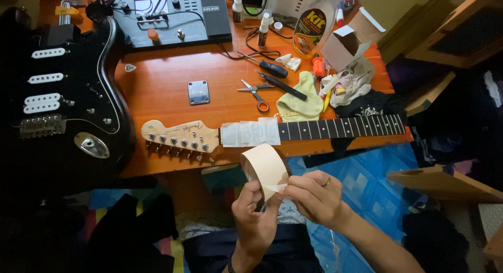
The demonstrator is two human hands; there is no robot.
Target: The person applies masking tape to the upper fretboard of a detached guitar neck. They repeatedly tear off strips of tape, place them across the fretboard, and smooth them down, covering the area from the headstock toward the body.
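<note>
The left hand grips a roll of masking tape, fingers closed around its lower edge, holding it below the front edge of the orange wooden table, over the person's lap. The roll is wide, pale cream and matte, tilted so that its broad outer face is toward the camera; its hollow core shows as a dark opening on the left side. The right hand, with a ring on one finger, is closed in a pinch on the loose end of the tape at the roll's lower right, thumb and fingertips pressed together on the strip. Just above the roll, a detached guitar neck lies along the table's front edge, headstock to the left; pale tape strips already cover the frets nearest the nut, while the dark fretboard beyond is bare. A black guitar body rests at the table's left. Farther back lie a metal neck plate, scissors with orange handles, a screwdriver and a yellow cloth
</note>
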